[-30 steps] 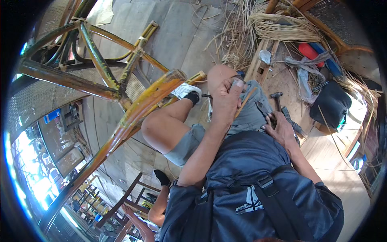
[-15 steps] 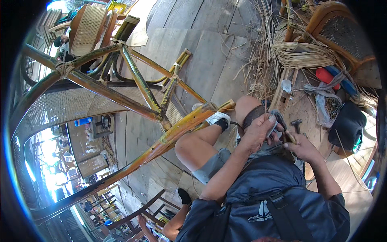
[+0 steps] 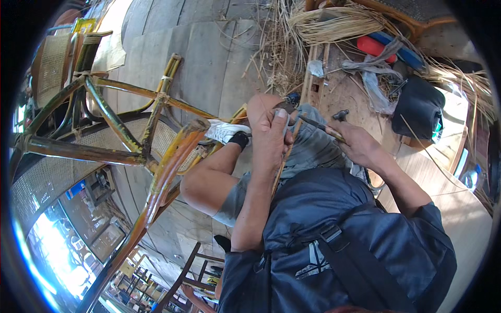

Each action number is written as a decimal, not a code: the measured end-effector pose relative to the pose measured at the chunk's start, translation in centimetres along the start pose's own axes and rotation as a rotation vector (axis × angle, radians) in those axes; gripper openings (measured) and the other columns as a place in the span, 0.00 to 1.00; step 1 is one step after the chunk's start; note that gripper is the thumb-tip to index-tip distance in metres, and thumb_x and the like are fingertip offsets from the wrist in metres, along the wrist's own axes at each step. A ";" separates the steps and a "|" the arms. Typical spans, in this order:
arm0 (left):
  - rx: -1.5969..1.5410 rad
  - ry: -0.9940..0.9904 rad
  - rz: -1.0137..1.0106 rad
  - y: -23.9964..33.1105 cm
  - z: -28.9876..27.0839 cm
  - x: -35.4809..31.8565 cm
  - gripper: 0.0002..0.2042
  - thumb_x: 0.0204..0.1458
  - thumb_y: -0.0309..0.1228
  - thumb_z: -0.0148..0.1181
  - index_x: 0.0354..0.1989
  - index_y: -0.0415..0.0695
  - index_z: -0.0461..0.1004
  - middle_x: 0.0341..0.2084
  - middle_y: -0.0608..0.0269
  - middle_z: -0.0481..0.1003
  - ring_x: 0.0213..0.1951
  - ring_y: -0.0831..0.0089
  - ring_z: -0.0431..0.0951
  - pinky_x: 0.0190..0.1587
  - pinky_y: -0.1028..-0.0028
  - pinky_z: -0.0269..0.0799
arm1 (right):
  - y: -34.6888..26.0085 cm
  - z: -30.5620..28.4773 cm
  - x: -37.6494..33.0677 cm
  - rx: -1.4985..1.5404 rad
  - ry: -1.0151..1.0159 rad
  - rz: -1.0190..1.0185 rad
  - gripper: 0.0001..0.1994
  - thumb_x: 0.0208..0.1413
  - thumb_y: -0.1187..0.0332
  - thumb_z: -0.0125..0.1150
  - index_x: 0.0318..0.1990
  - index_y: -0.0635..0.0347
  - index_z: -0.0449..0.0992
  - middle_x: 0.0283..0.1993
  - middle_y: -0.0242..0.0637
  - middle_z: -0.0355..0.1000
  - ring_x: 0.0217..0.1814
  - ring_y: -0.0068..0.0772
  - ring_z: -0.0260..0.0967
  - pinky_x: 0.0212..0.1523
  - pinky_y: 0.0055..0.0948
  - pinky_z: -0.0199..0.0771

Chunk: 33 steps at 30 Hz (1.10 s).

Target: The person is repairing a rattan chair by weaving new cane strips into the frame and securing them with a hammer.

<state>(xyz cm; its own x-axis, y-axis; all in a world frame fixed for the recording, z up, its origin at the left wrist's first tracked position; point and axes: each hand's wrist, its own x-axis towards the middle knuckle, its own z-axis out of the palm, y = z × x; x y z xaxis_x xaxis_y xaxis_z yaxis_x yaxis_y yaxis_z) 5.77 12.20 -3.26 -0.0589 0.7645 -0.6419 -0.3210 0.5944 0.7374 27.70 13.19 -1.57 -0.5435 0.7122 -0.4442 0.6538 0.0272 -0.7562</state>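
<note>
My left hand [image 3: 272, 136] is closed near my raised knee, its thumb pressing on a thin rattan strip [image 3: 282, 166] that runs down toward my lap. A brown pad [image 3: 286, 108] lies against the knee, partly behind the thumb. My right hand [image 3: 360, 146] grips the handle of a knife [image 3: 312, 122] with a dark, narrow blade. The blade points left, its tip close to the strip and my left fingers; whether it touches the strip I cannot tell. A hammer [image 3: 341, 115] lies just beyond my right hand.
A bamboo-like chair frame [image 3: 177, 148] with woven cane panels stands at my left. Coiled cane [image 3: 334, 25], a red object [image 3: 376, 48], plastic bags [image 3: 373, 86] and a black bag [image 3: 419, 108] lie ahead right. Another person's hand [image 3: 188, 290] shows at the lower left.
My view has shifted right, so the scene sits farther left. The knife has swung out from close against my left hand, and its blade now extends leftward; my hands are farther apart.
</note>
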 end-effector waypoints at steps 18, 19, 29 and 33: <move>-0.022 0.001 -0.024 0.2 1.4 -0.7 0.11 0.56 0.38 0.51 0.33 0.43 0.69 0.10 0.72 0.64 0.09 0.87 0.57 0.10 0.86 0.49 | -0.4 -0.4 0.3 -0.115 0.003 -0.052 0.20 0.49 0.75 0.51 0.52 0.62 0.62 0.45 0.51 0.65 0.50 0.53 0.63 0.50 0.41 0.64; -0.022 -0.001 -0.027 0.2 1.3 -0.8 0.11 0.56 0.38 0.51 0.33 0.43 0.69 0.10 0.72 0.64 0.09 0.87 0.57 0.10 0.86 0.49 | -0.4 -0.5 0.3 -0.125 -0.007 -0.036 0.20 0.48 0.75 0.51 0.52 0.62 0.62 0.46 0.51 0.65 0.50 0.53 0.63 0.50 0.41 0.64; 0.092 0.008 -0.051 1.0 0.6 -1.0 0.11 0.56 0.39 0.51 0.33 0.44 0.70 0.10 0.73 0.63 0.10 0.86 0.58 0.10 0.85 0.50 | -0.2 0.0 0.7 -0.130 -0.002 -0.071 0.22 0.46 0.75 0.54 0.52 0.61 0.63 0.46 0.50 0.66 0.50 0.52 0.63 0.50 0.41 0.64; 0.211 0.042 -0.051 1.4 1.0 -1.0 0.12 0.55 0.40 0.50 0.30 0.43 0.69 0.10 0.73 0.63 0.11 0.86 0.59 0.13 0.83 0.52 | 0.5 -0.2 0.7 -0.148 -0.060 0.003 0.20 0.47 0.73 0.56 0.49 0.63 0.65 0.45 0.51 0.66 0.50 0.53 0.63 0.48 0.41 0.63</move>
<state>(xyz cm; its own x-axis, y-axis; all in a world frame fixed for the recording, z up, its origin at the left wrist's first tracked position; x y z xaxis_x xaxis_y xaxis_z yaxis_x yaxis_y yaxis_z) 6.33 12.49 -1.36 -0.0883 0.7239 -0.6842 -0.1202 0.6741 0.7288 27.72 13.86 -2.14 -0.5689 0.6694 -0.4778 0.7235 0.1312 -0.6777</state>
